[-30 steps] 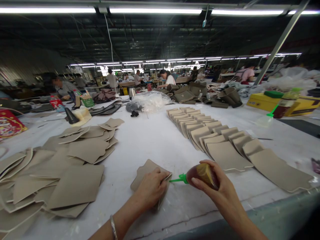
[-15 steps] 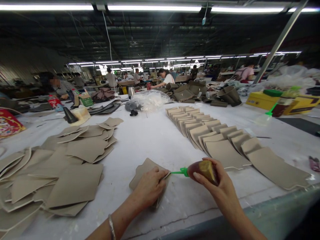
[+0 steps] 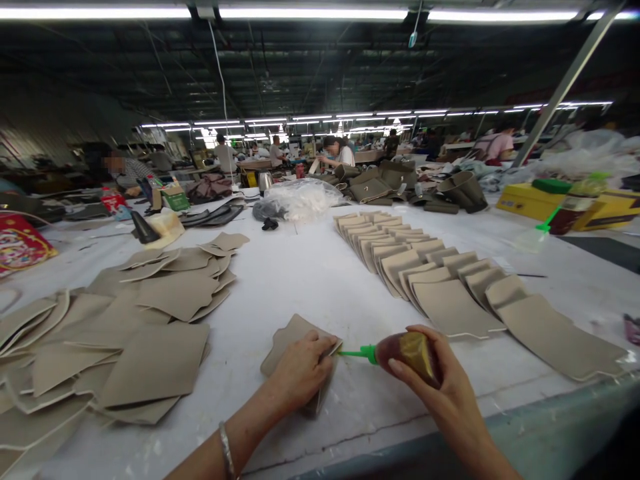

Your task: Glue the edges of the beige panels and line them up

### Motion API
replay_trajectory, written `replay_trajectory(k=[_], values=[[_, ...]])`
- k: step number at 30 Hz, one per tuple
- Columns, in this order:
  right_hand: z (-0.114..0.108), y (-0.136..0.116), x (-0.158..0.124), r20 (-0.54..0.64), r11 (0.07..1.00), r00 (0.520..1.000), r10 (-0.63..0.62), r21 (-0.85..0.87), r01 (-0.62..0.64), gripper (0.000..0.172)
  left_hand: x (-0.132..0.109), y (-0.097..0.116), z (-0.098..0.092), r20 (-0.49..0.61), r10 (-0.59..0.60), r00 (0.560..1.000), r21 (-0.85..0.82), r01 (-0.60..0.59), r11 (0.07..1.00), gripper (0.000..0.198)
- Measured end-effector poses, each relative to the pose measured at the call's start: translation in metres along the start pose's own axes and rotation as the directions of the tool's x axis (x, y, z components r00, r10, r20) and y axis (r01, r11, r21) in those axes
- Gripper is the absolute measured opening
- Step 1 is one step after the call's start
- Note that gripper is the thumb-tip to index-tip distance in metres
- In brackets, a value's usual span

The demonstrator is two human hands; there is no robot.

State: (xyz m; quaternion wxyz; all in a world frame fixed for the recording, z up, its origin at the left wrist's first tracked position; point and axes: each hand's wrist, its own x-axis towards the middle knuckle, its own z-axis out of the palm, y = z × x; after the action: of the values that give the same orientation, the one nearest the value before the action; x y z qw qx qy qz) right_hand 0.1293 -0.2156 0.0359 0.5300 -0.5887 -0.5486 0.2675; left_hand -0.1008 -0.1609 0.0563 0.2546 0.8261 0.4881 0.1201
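Observation:
My left hand [image 3: 301, 368] rests on a taupe leather-like piece [image 3: 286, 339] on the white table, its fingers closed at the right edge. Part of that piece lies hidden under the palm. In my right hand [image 3: 447, 387] is a squeeze bottle [image 3: 407, 357] of dark brown liquid, tipped on its side with its thin green nozzle [image 3: 354, 353] pointing left. The nozzle's tip meets the edge of the piece beside my left fingertips; whether liquid comes out cannot be made out.
A loose pile of taupe pieces [image 3: 155, 363] lies at left. Overlapping rows of similar pieces [image 3: 445, 303] fan out at right. Behind are clear plastic wrap [image 3: 305, 200], a black cone-shaped object [image 3: 144, 228], a yellow box [image 3: 525, 201] and another green-nozzled bottle [image 3: 575, 210]. Several people work farther back.
The bottle has dipped slightly, its nozzle tip a little lower along the piece's edge. My left hand stays on the piece. The whole view has shifted slightly.

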Motion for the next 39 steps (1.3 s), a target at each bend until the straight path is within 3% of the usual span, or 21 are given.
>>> replay_trajectory(k=[3, 9, 14, 19, 24, 29, 33, 39], values=[[0.0, -0.002, -0.003, 0.098, 0.997, 0.994, 0.04, 0.061, -0.046, 0.049, 0.0, -0.001, 0.0, -0.003, 0.011, 1.0, -0.025, -0.011, 1.0, 0.044], [-0.001, 0.001, -0.001, 0.06, 0.994, 0.997, 0.042, 0.095, -0.048, 0.051, 0.0, -0.002, -0.001, 0.0, 0.008, 1.0, -0.032, -0.008, 0.999, 0.045], [-0.004, 0.0, -0.009, 0.22, 0.993, 0.974, 0.051, 0.091, -0.072, 0.048, -0.001, -0.004, -0.001, 0.003, 0.017, 1.0, -0.047, -0.017, 0.999, 0.046], [-0.002, -0.001, -0.01, 0.093, 0.994, 0.994, 0.055, 0.089, -0.063, 0.05, -0.002, -0.007, 0.0, -0.017, 0.01, 1.0, -0.063, -0.011, 0.998, 0.047], [-0.001, -0.002, -0.016, 0.225, 0.994, 0.973, 0.052, 0.08, -0.071, 0.049, -0.004, -0.009, 0.0, -0.011, 0.005, 1.0, -0.061, -0.006, 0.998, 0.047], [-0.001, -0.003, -0.019, 0.175, 0.995, 0.983, 0.054, 0.075, -0.068, 0.048, -0.005, -0.01, 0.0, -0.008, -0.005, 1.0, -0.071, 0.005, 0.997, 0.047], [0.0, -0.002, -0.022, 0.265, 0.986, 0.961, 0.077, 0.119, -0.112, 0.05, -0.006, -0.01, 0.0, -0.005, -0.022, 1.0, -0.069, 0.022, 0.997, 0.047], [-0.001, 0.0, -0.024, 0.194, 0.987, 0.977, 0.086, 0.118, -0.11, 0.049, -0.006, -0.012, 0.002, -0.014, -0.03, 0.999, -0.078, 0.029, 0.997, 0.046]])
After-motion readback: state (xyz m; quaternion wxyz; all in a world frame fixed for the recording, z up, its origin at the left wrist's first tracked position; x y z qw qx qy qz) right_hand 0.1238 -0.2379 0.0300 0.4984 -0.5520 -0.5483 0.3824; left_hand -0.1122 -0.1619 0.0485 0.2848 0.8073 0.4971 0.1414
